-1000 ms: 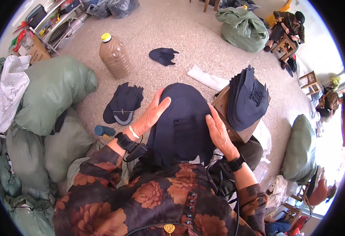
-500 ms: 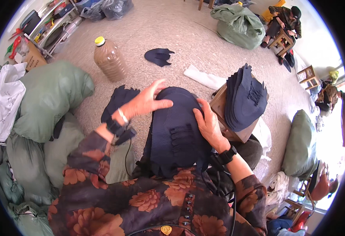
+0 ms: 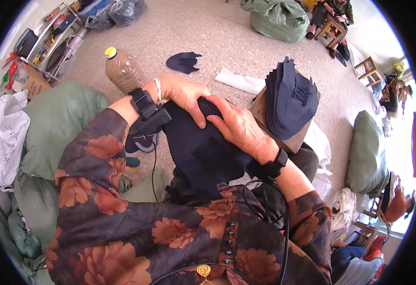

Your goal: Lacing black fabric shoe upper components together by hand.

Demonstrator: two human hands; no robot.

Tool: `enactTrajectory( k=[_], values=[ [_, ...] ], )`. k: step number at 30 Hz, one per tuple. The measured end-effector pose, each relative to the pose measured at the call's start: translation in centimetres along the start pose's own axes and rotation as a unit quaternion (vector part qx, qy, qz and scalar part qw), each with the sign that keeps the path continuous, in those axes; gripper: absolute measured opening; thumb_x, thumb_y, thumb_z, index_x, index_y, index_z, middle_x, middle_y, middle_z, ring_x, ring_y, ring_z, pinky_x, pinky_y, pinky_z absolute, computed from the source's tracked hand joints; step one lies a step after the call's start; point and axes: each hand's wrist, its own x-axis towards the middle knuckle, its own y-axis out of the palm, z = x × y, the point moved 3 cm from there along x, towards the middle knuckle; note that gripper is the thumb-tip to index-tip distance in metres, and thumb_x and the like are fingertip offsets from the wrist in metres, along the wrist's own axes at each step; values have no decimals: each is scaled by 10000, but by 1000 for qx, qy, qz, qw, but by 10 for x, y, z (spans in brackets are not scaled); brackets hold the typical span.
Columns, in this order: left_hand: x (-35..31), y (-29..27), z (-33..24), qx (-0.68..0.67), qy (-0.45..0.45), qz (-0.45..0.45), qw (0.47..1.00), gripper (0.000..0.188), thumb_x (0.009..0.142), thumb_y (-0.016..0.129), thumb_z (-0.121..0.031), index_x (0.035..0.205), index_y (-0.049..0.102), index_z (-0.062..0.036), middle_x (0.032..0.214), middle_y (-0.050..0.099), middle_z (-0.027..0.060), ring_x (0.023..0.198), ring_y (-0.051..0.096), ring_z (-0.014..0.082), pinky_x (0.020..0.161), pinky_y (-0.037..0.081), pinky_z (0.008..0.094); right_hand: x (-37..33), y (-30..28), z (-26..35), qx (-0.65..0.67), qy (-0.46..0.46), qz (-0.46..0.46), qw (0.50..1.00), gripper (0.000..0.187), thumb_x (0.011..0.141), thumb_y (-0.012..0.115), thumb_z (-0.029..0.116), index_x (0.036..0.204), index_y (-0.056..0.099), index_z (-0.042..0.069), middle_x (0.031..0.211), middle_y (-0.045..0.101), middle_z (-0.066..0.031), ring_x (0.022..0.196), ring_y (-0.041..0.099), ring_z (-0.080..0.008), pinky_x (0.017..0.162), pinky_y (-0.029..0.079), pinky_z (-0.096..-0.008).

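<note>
A navy knit shoe upper (image 3: pixel 203 156) lies across my lap, its far rounded end raised between my hands. My left hand (image 3: pixel 184 95) is closed on that far edge, thumb on top. Close beside it, my right hand (image 3: pixel 241 126) pinches the same edge with thumb and fingers. The fingertips behind the fabric are hidden. To the right, a fanned stack of similar navy uppers (image 3: pixel 291 97) rests on a small wooden stool (image 3: pixel 260 107). One more upper (image 3: pixel 184 62) lies flat on the floor ahead.
A large plastic bottle (image 3: pixel 122 69) with a yellow cap stands ahead left. Stuffed green sacks (image 3: pixel 61 128) crowd the left side; others lie at the far side (image 3: pixel 279 21) and right (image 3: pixel 367 152). White cloth (image 3: pixel 239 80) lies by the stool. A person (image 3: pixel 334 14) sits far off.
My hands have moved together at the upper's far end and now grip its edge, where they were spread on both sides before. The slotted part no longer shows clearly.
</note>
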Motion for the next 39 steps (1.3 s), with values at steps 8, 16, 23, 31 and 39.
enactTrajectory(
  k=[8, 16, 23, 31, 39],
  values=[
    [-90, 18, 45, -367, 31, -262, 892, 452, 880, 724, -103, 1285, 584, 43, 1172, 685, 136, 995, 695, 196, 893, 571, 320, -60, -66, -58, 147, 215, -282, 923, 296, 999, 572, 148, 1245, 580, -16, 970, 662, -60, 889, 602, -124, 793, 502, -270],
    [-53, 118, 76, -609, 134, -379, 684, 434, 926, 671, -120, 1321, 558, 23, 1257, 652, 132, 1106, 658, 240, 998, 527, 375, -109, 6, -41, 340, 303, 98, 885, 763, 858, 803, 304, 1433, 417, -18, 1311, 576, -140, 1228, 538, -210, 1027, 461, -365],
    [-50, 149, 82, -468, 46, -303, 829, 601, 869, 696, -28, 1423, 466, 1, 1372, 584, 105, 1224, 585, 228, 1068, 456, 360, -97, 7, -30, 486, 357, 23, 798, 738, 884, 780, 354, 1414, 445, -34, 1328, 578, -112, 1208, 541, -193, 1036, 445, -333],
    [-19, 113, 88, -544, 11, -252, 800, 604, 868, 782, -178, 1390, 520, -22, 1334, 610, 103, 1211, 593, 222, 1050, 475, 381, -86, 17, -45, 429, 351, -30, 832, 448, 966, 671, 221, 1303, 565, -54, 1163, 668, -59, 1037, 599, -134, 933, 500, -308],
    [21, 48, -25, -535, 144, -314, 771, 566, 879, 761, -143, 1367, 513, -2, 1320, 605, 120, 1170, 619, 235, 994, 521, 373, -64, -84, -45, 599, 257, -229, 723, 386, 1013, 605, 251, 1293, 553, -9, 1182, 677, -66, 1038, 670, -172, 920, 548, -353]
  ],
)
